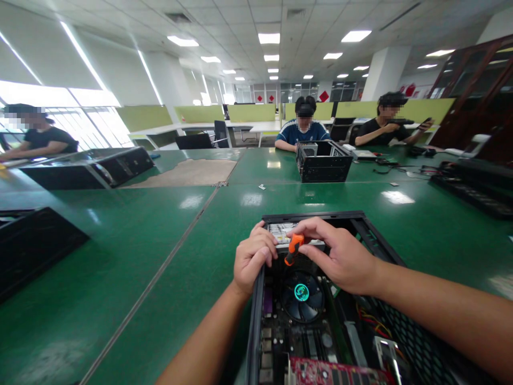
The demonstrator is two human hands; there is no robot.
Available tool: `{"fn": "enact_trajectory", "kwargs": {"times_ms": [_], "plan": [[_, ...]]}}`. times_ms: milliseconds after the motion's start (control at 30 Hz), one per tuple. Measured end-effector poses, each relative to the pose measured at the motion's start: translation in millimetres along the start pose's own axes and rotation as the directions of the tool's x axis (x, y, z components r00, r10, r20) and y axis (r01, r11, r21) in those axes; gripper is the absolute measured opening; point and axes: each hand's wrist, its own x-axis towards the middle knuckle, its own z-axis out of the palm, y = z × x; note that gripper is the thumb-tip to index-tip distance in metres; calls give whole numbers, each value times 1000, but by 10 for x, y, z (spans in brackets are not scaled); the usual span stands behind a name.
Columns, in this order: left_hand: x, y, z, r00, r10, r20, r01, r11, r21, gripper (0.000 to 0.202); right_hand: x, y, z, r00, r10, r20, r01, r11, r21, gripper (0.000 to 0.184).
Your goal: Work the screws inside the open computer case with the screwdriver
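An open black computer case (255,326) lies on the green table before me. My right hand (342,259) is closed on an orange and black screwdriver (295,247), pinching its handle between thumb and fingers above the case. The screwdriver's tip is too hard to make out. My left hand (251,259) grips the upper left edge of the case, fingers curled over the rim beside the labelled power supply (279,231). Below the screwdriver sits a round black cooling fan (312,307) with a teal hub. Nearer me is a red circuit card (336,373).
Another black case (324,168) stands across the green table (192,230), before a person (302,131) in blue. More dark cases (36,246) lie on the left. Two other people sit at far left and right. Cables and dark equipment (476,184) lie at right.
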Motion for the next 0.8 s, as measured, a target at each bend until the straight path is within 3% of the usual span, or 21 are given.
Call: {"fn": "enact_trajectory", "kwargs": {"times_ms": [533, 800], "plan": [[-19, -23, -15, 1000, 0, -1, 0, 1000, -14, 54, 157, -75, 57, 996, -31, 85, 33, 999, -27, 23], [-18, -9, -16, 1000, 3, 6, -3, 1000, -12, 53, 253, -43, 110, 998, -54, 35, 57, 993, -101, 13]]}}
